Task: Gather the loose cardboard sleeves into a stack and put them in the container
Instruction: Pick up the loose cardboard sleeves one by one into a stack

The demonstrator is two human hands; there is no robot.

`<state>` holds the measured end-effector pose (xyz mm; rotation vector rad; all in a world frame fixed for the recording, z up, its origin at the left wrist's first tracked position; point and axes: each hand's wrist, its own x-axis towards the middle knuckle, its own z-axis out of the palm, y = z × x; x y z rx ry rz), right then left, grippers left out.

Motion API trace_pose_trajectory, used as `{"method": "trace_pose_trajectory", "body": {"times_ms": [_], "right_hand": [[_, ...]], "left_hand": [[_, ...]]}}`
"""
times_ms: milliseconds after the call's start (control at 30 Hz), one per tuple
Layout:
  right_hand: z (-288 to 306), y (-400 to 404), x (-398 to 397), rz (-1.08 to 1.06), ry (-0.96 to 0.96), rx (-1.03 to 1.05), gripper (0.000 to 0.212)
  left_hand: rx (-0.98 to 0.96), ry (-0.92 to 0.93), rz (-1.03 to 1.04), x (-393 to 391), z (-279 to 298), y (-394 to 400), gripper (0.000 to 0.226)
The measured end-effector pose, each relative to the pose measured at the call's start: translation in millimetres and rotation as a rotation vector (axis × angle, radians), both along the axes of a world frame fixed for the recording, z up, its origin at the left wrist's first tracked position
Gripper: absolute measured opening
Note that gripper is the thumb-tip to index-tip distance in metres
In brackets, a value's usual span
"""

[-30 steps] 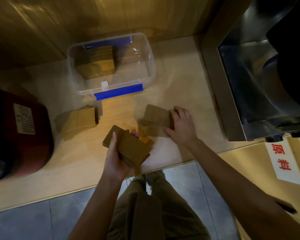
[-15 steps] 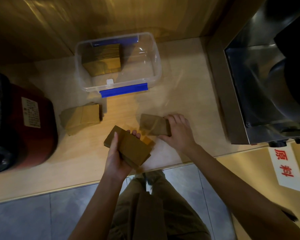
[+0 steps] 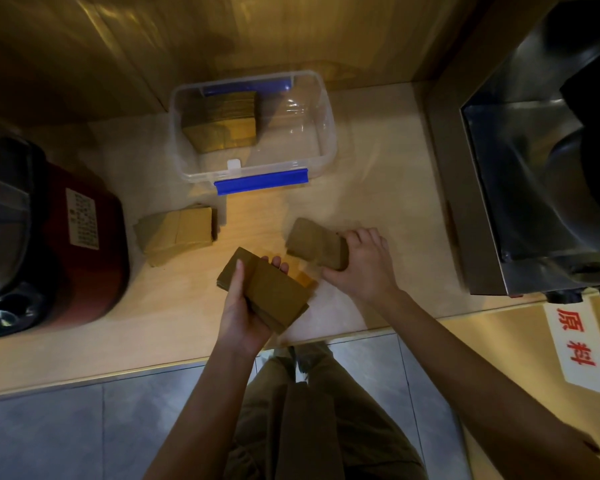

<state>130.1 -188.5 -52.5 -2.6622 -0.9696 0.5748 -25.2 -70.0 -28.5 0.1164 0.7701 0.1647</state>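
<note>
My left hand (image 3: 243, 306) grips a thick stack of brown cardboard sleeves (image 3: 274, 292) just above the counter's front part. To its right, my right hand (image 3: 364, 261) is closed on a smaller bunch of sleeves (image 3: 317, 243), lifted slightly off the counter. One sleeve (image 3: 305, 278) still lies flat between the hands. Another loose pile of sleeves (image 3: 177, 233) rests to the left. The clear plastic container (image 3: 326, 133) with blue clips stands further back and holds a stack of sleeves (image 3: 224, 121) in its left half.
A dark red appliance (image 3: 84, 251) with a label fills the left of the counter. A stainless steel machine (image 3: 534, 168) stands at the right. A wooden wall runs behind the container. The counter's front edge is near my legs, with grey floor tiles below.
My right hand gathered the sleeves on the counter into a bunch and raised them. The left hand kept its stack in place. The camera view shifted slightly.
</note>
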Motion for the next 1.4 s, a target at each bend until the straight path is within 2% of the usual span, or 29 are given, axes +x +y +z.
{"method": "trace_pose_trajectory", "body": {"times_ms": [67,200,267,333,400,433,600,733,800,900,967,1033,1067,1133,1167,1267,1400], "right_hand": [[14.3,6.2,-4.6,-0.079,0.0,0.09,0.084],[50.1,21.7,-21.4,-0.166,0.074,0.213,0.064],[64.3,28.9,-36.8,-0.165,0.174,0.237,0.06],[72.6,35.4,-54.3,-0.165,0.29,0.263,0.057],[73.5,41.5,-68.2,-0.179,0.323,0.273,0.056],[73.1,44.3,-73.6,-0.179,0.316,0.272,0.057],[70.6,53.4,-90.5,-0.107,0.236,0.247,0.068],[66.6,51.1,-90.2,-0.032,0.161,0.222,0.08],[65.4,49.1,-86.6,0.0,0.197,0.213,0.081],[64.0,44.6,-79.5,-0.082,0.348,0.286,0.073],[66.1,43.5,-72.3,-0.33,0.547,0.451,0.061],[67.8,42.6,-64.5,-0.619,0.908,0.559,0.045],[66.9,41.5,-61.6,-0.696,1.113,0.56,0.037],[61.8,38.3,-58.7,-0.707,1.435,0.541,0.037],[57.3,36.9,-58.4,-0.681,1.528,0.559,0.042],[50.8,36.3,-58.2,-0.585,1.585,0.603,0.039],[45.2,37.0,-54.0,-0.645,1.533,0.551,0.041]], "left_hand": [[0.009,-0.013,0.007,0.6,1.0,1.1,0.067],[0.061,-0.035,0.004,1.4,8.8,3.8,0.06],[0.105,0.015,-0.011,-0.5,12.1,3.9,0.057],[0.148,0.017,-0.029,-2.2,12.4,4.8,0.068],[0.157,-0.034,-0.024,-1.4,12.5,5.7,0.084],[0.148,-0.05,-0.009,-1.1,11.4,6.1,0.085],[0.151,-0.141,0.055,3.0,8.4,6.4,0.071],[0.147,-0.226,0.072,3.8,3.2,11.9,0.051],[0.155,-0.238,0.054,3.0,1.3,13.2,0.049],[0.137,-0.234,0.07,1.5,1.2,15.6,0.051],[0.133,-0.23,0.098,1.2,1.8,18.5,0.054],[0.149,-0.249,0.117,2.3,4.1,21.2,0.055],[0.167,-0.26,0.118,3.2,5.2,22.1,0.054],[0.22,-0.256,0.097,5.0,8.0,23.4,0.052],[0.255,-0.242,0.081,5.7,9.0,24.2,0.05],[0.366,-0.22,0.034,8.3,11.8,25.6,0.051],[0.493,-0.122,-0.112,6.1,12.9,28.5,0.05]]}}
